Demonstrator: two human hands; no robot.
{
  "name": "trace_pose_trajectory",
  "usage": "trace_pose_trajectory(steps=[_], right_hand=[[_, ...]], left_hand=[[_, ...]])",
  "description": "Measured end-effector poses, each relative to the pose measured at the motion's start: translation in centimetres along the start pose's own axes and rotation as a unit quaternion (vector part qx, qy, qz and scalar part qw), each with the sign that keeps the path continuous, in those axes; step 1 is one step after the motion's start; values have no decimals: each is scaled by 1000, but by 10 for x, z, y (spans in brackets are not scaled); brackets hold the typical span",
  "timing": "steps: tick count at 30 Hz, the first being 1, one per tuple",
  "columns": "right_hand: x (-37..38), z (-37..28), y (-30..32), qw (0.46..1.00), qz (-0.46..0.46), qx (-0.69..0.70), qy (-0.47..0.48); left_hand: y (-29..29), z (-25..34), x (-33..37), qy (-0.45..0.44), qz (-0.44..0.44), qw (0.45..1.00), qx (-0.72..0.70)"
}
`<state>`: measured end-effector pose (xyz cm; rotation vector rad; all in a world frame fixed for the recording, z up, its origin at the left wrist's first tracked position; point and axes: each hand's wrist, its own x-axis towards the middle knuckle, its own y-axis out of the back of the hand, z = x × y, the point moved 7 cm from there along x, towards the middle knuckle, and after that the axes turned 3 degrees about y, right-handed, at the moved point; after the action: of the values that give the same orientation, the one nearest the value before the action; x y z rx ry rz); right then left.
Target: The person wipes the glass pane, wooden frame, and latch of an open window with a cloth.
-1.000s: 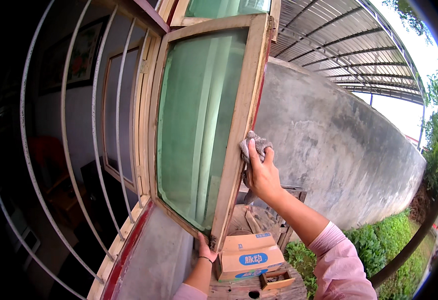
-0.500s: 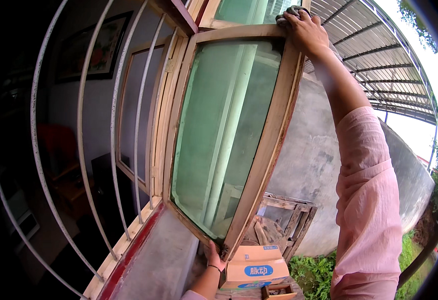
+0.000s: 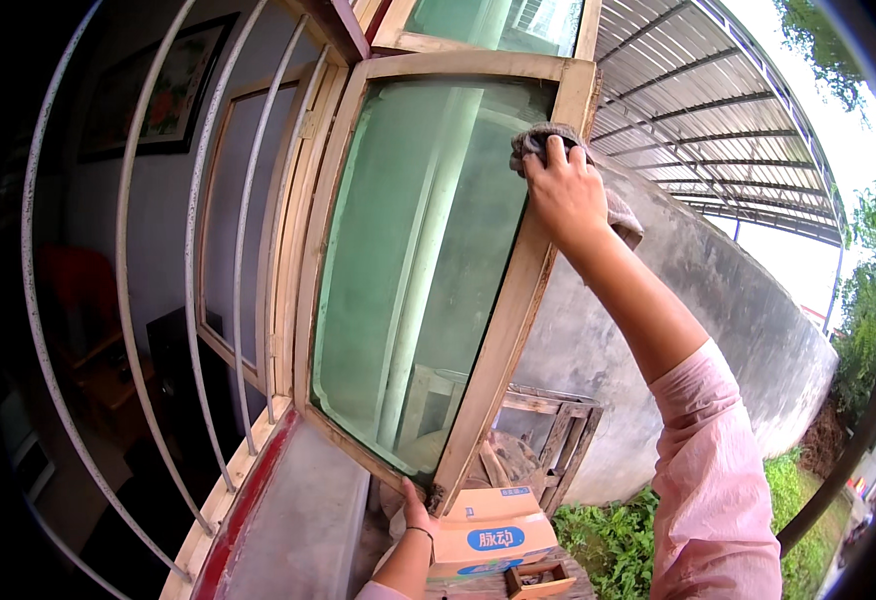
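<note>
A wooden-framed window sash [image 3: 506,350] with greenish glass [image 3: 378,210] stands swung outward in front of me. My right hand [image 3: 570,198] is closed on a crumpled grey rag [image 3: 622,216], pressing it to the upper part of the right frame bar and the edge of the glass. Down at the sash's bottom corner, my left hand [image 3: 417,514] grips the wooden frame, its thumb against the near side; the other fingers are mostly hidden.
Metal bars [image 3: 194,210] cover the window opening on the left. Below the sash, a cardboard box [image 3: 518,508] and a small wooden box [image 3: 540,580] rest on a wooden surface. An old wooden frame [image 3: 570,450] leans near a grey wall [image 3: 688,300]; green plants [image 3: 608,540] grow beside it.
My right hand has come down with the rag from the sash's top right corner to the upper right bar and glass edge. My left hand keeps its hold at the bottom corner.
</note>
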<state>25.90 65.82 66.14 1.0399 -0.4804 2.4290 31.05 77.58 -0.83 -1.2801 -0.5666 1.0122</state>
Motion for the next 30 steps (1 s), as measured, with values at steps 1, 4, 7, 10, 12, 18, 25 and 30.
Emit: trace_pose_trajectory(steps=[1,4,7,10,12,18,25,30], right_hand=[[-26,-17,2,1000,-10,20,15],[-111,-93,17,987,-78,125,68],[-216,-177,31,936,-187,208,212],[-242,-191,39,908,-187,261,270],[-205,-165,41,903,-137,274,302],[-12,27,-2,995,26,53,79],[-87,-44,-14,995,19,97,28],[-233,-175,-6,958,-109,248,97]], left_hand=[[-9,1,-9,-22,28,999,-10],[-23,13,-28,-40,57,998,-3],[-18,-3,-5,-7,26,1000,-14],[-17,-12,4,3,-8,1000,-27],[-10,-3,3,-5,-14,1000,-20],[-24,-9,-8,-16,4,1000,-23],[-30,-11,1,8,-6,999,-52],[-39,1,1,-17,-1,996,-83]])
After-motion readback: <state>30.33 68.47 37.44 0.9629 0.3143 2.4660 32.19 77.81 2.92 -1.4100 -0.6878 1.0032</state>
